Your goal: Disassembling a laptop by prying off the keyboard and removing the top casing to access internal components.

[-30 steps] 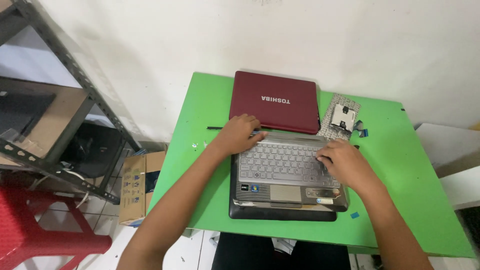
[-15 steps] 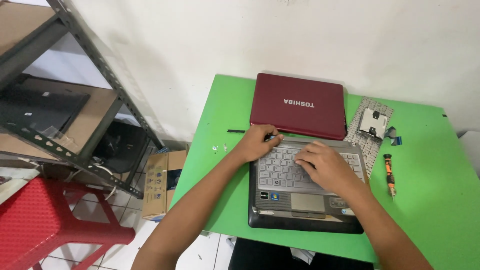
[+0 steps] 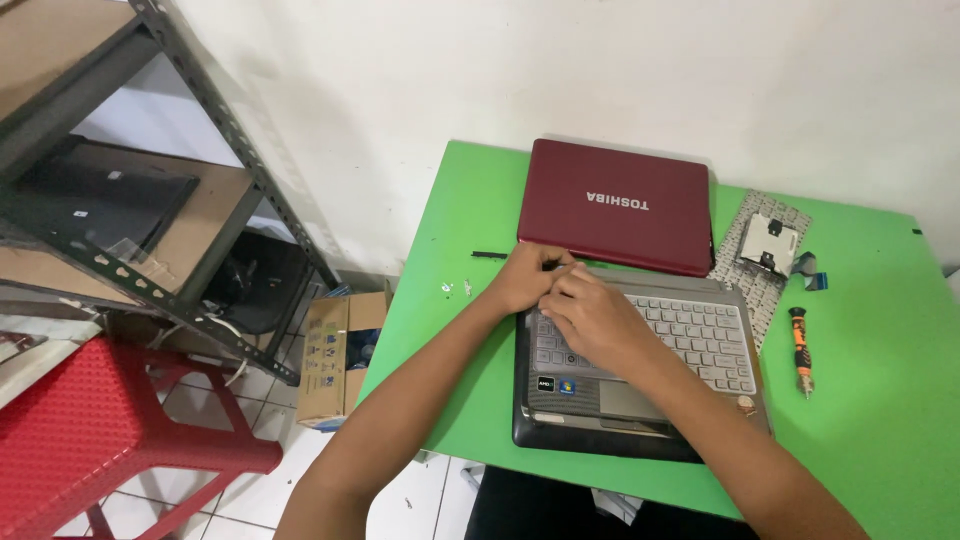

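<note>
A plain white wall fills the upper frame. At left stands a grey metal shelf rack; below it, a red plastic stool, a cardboard box and pale floor tiles.

Both forearms enter from 6 o'clock and angle toward 12, bare to the elbow. Left hand lies palm down, fingers curled, knuckles raised. Right hand sits just beside it at 4 o'clock, palm down, fingertips touching the left hand's fingers. Wrists near level.
</note>
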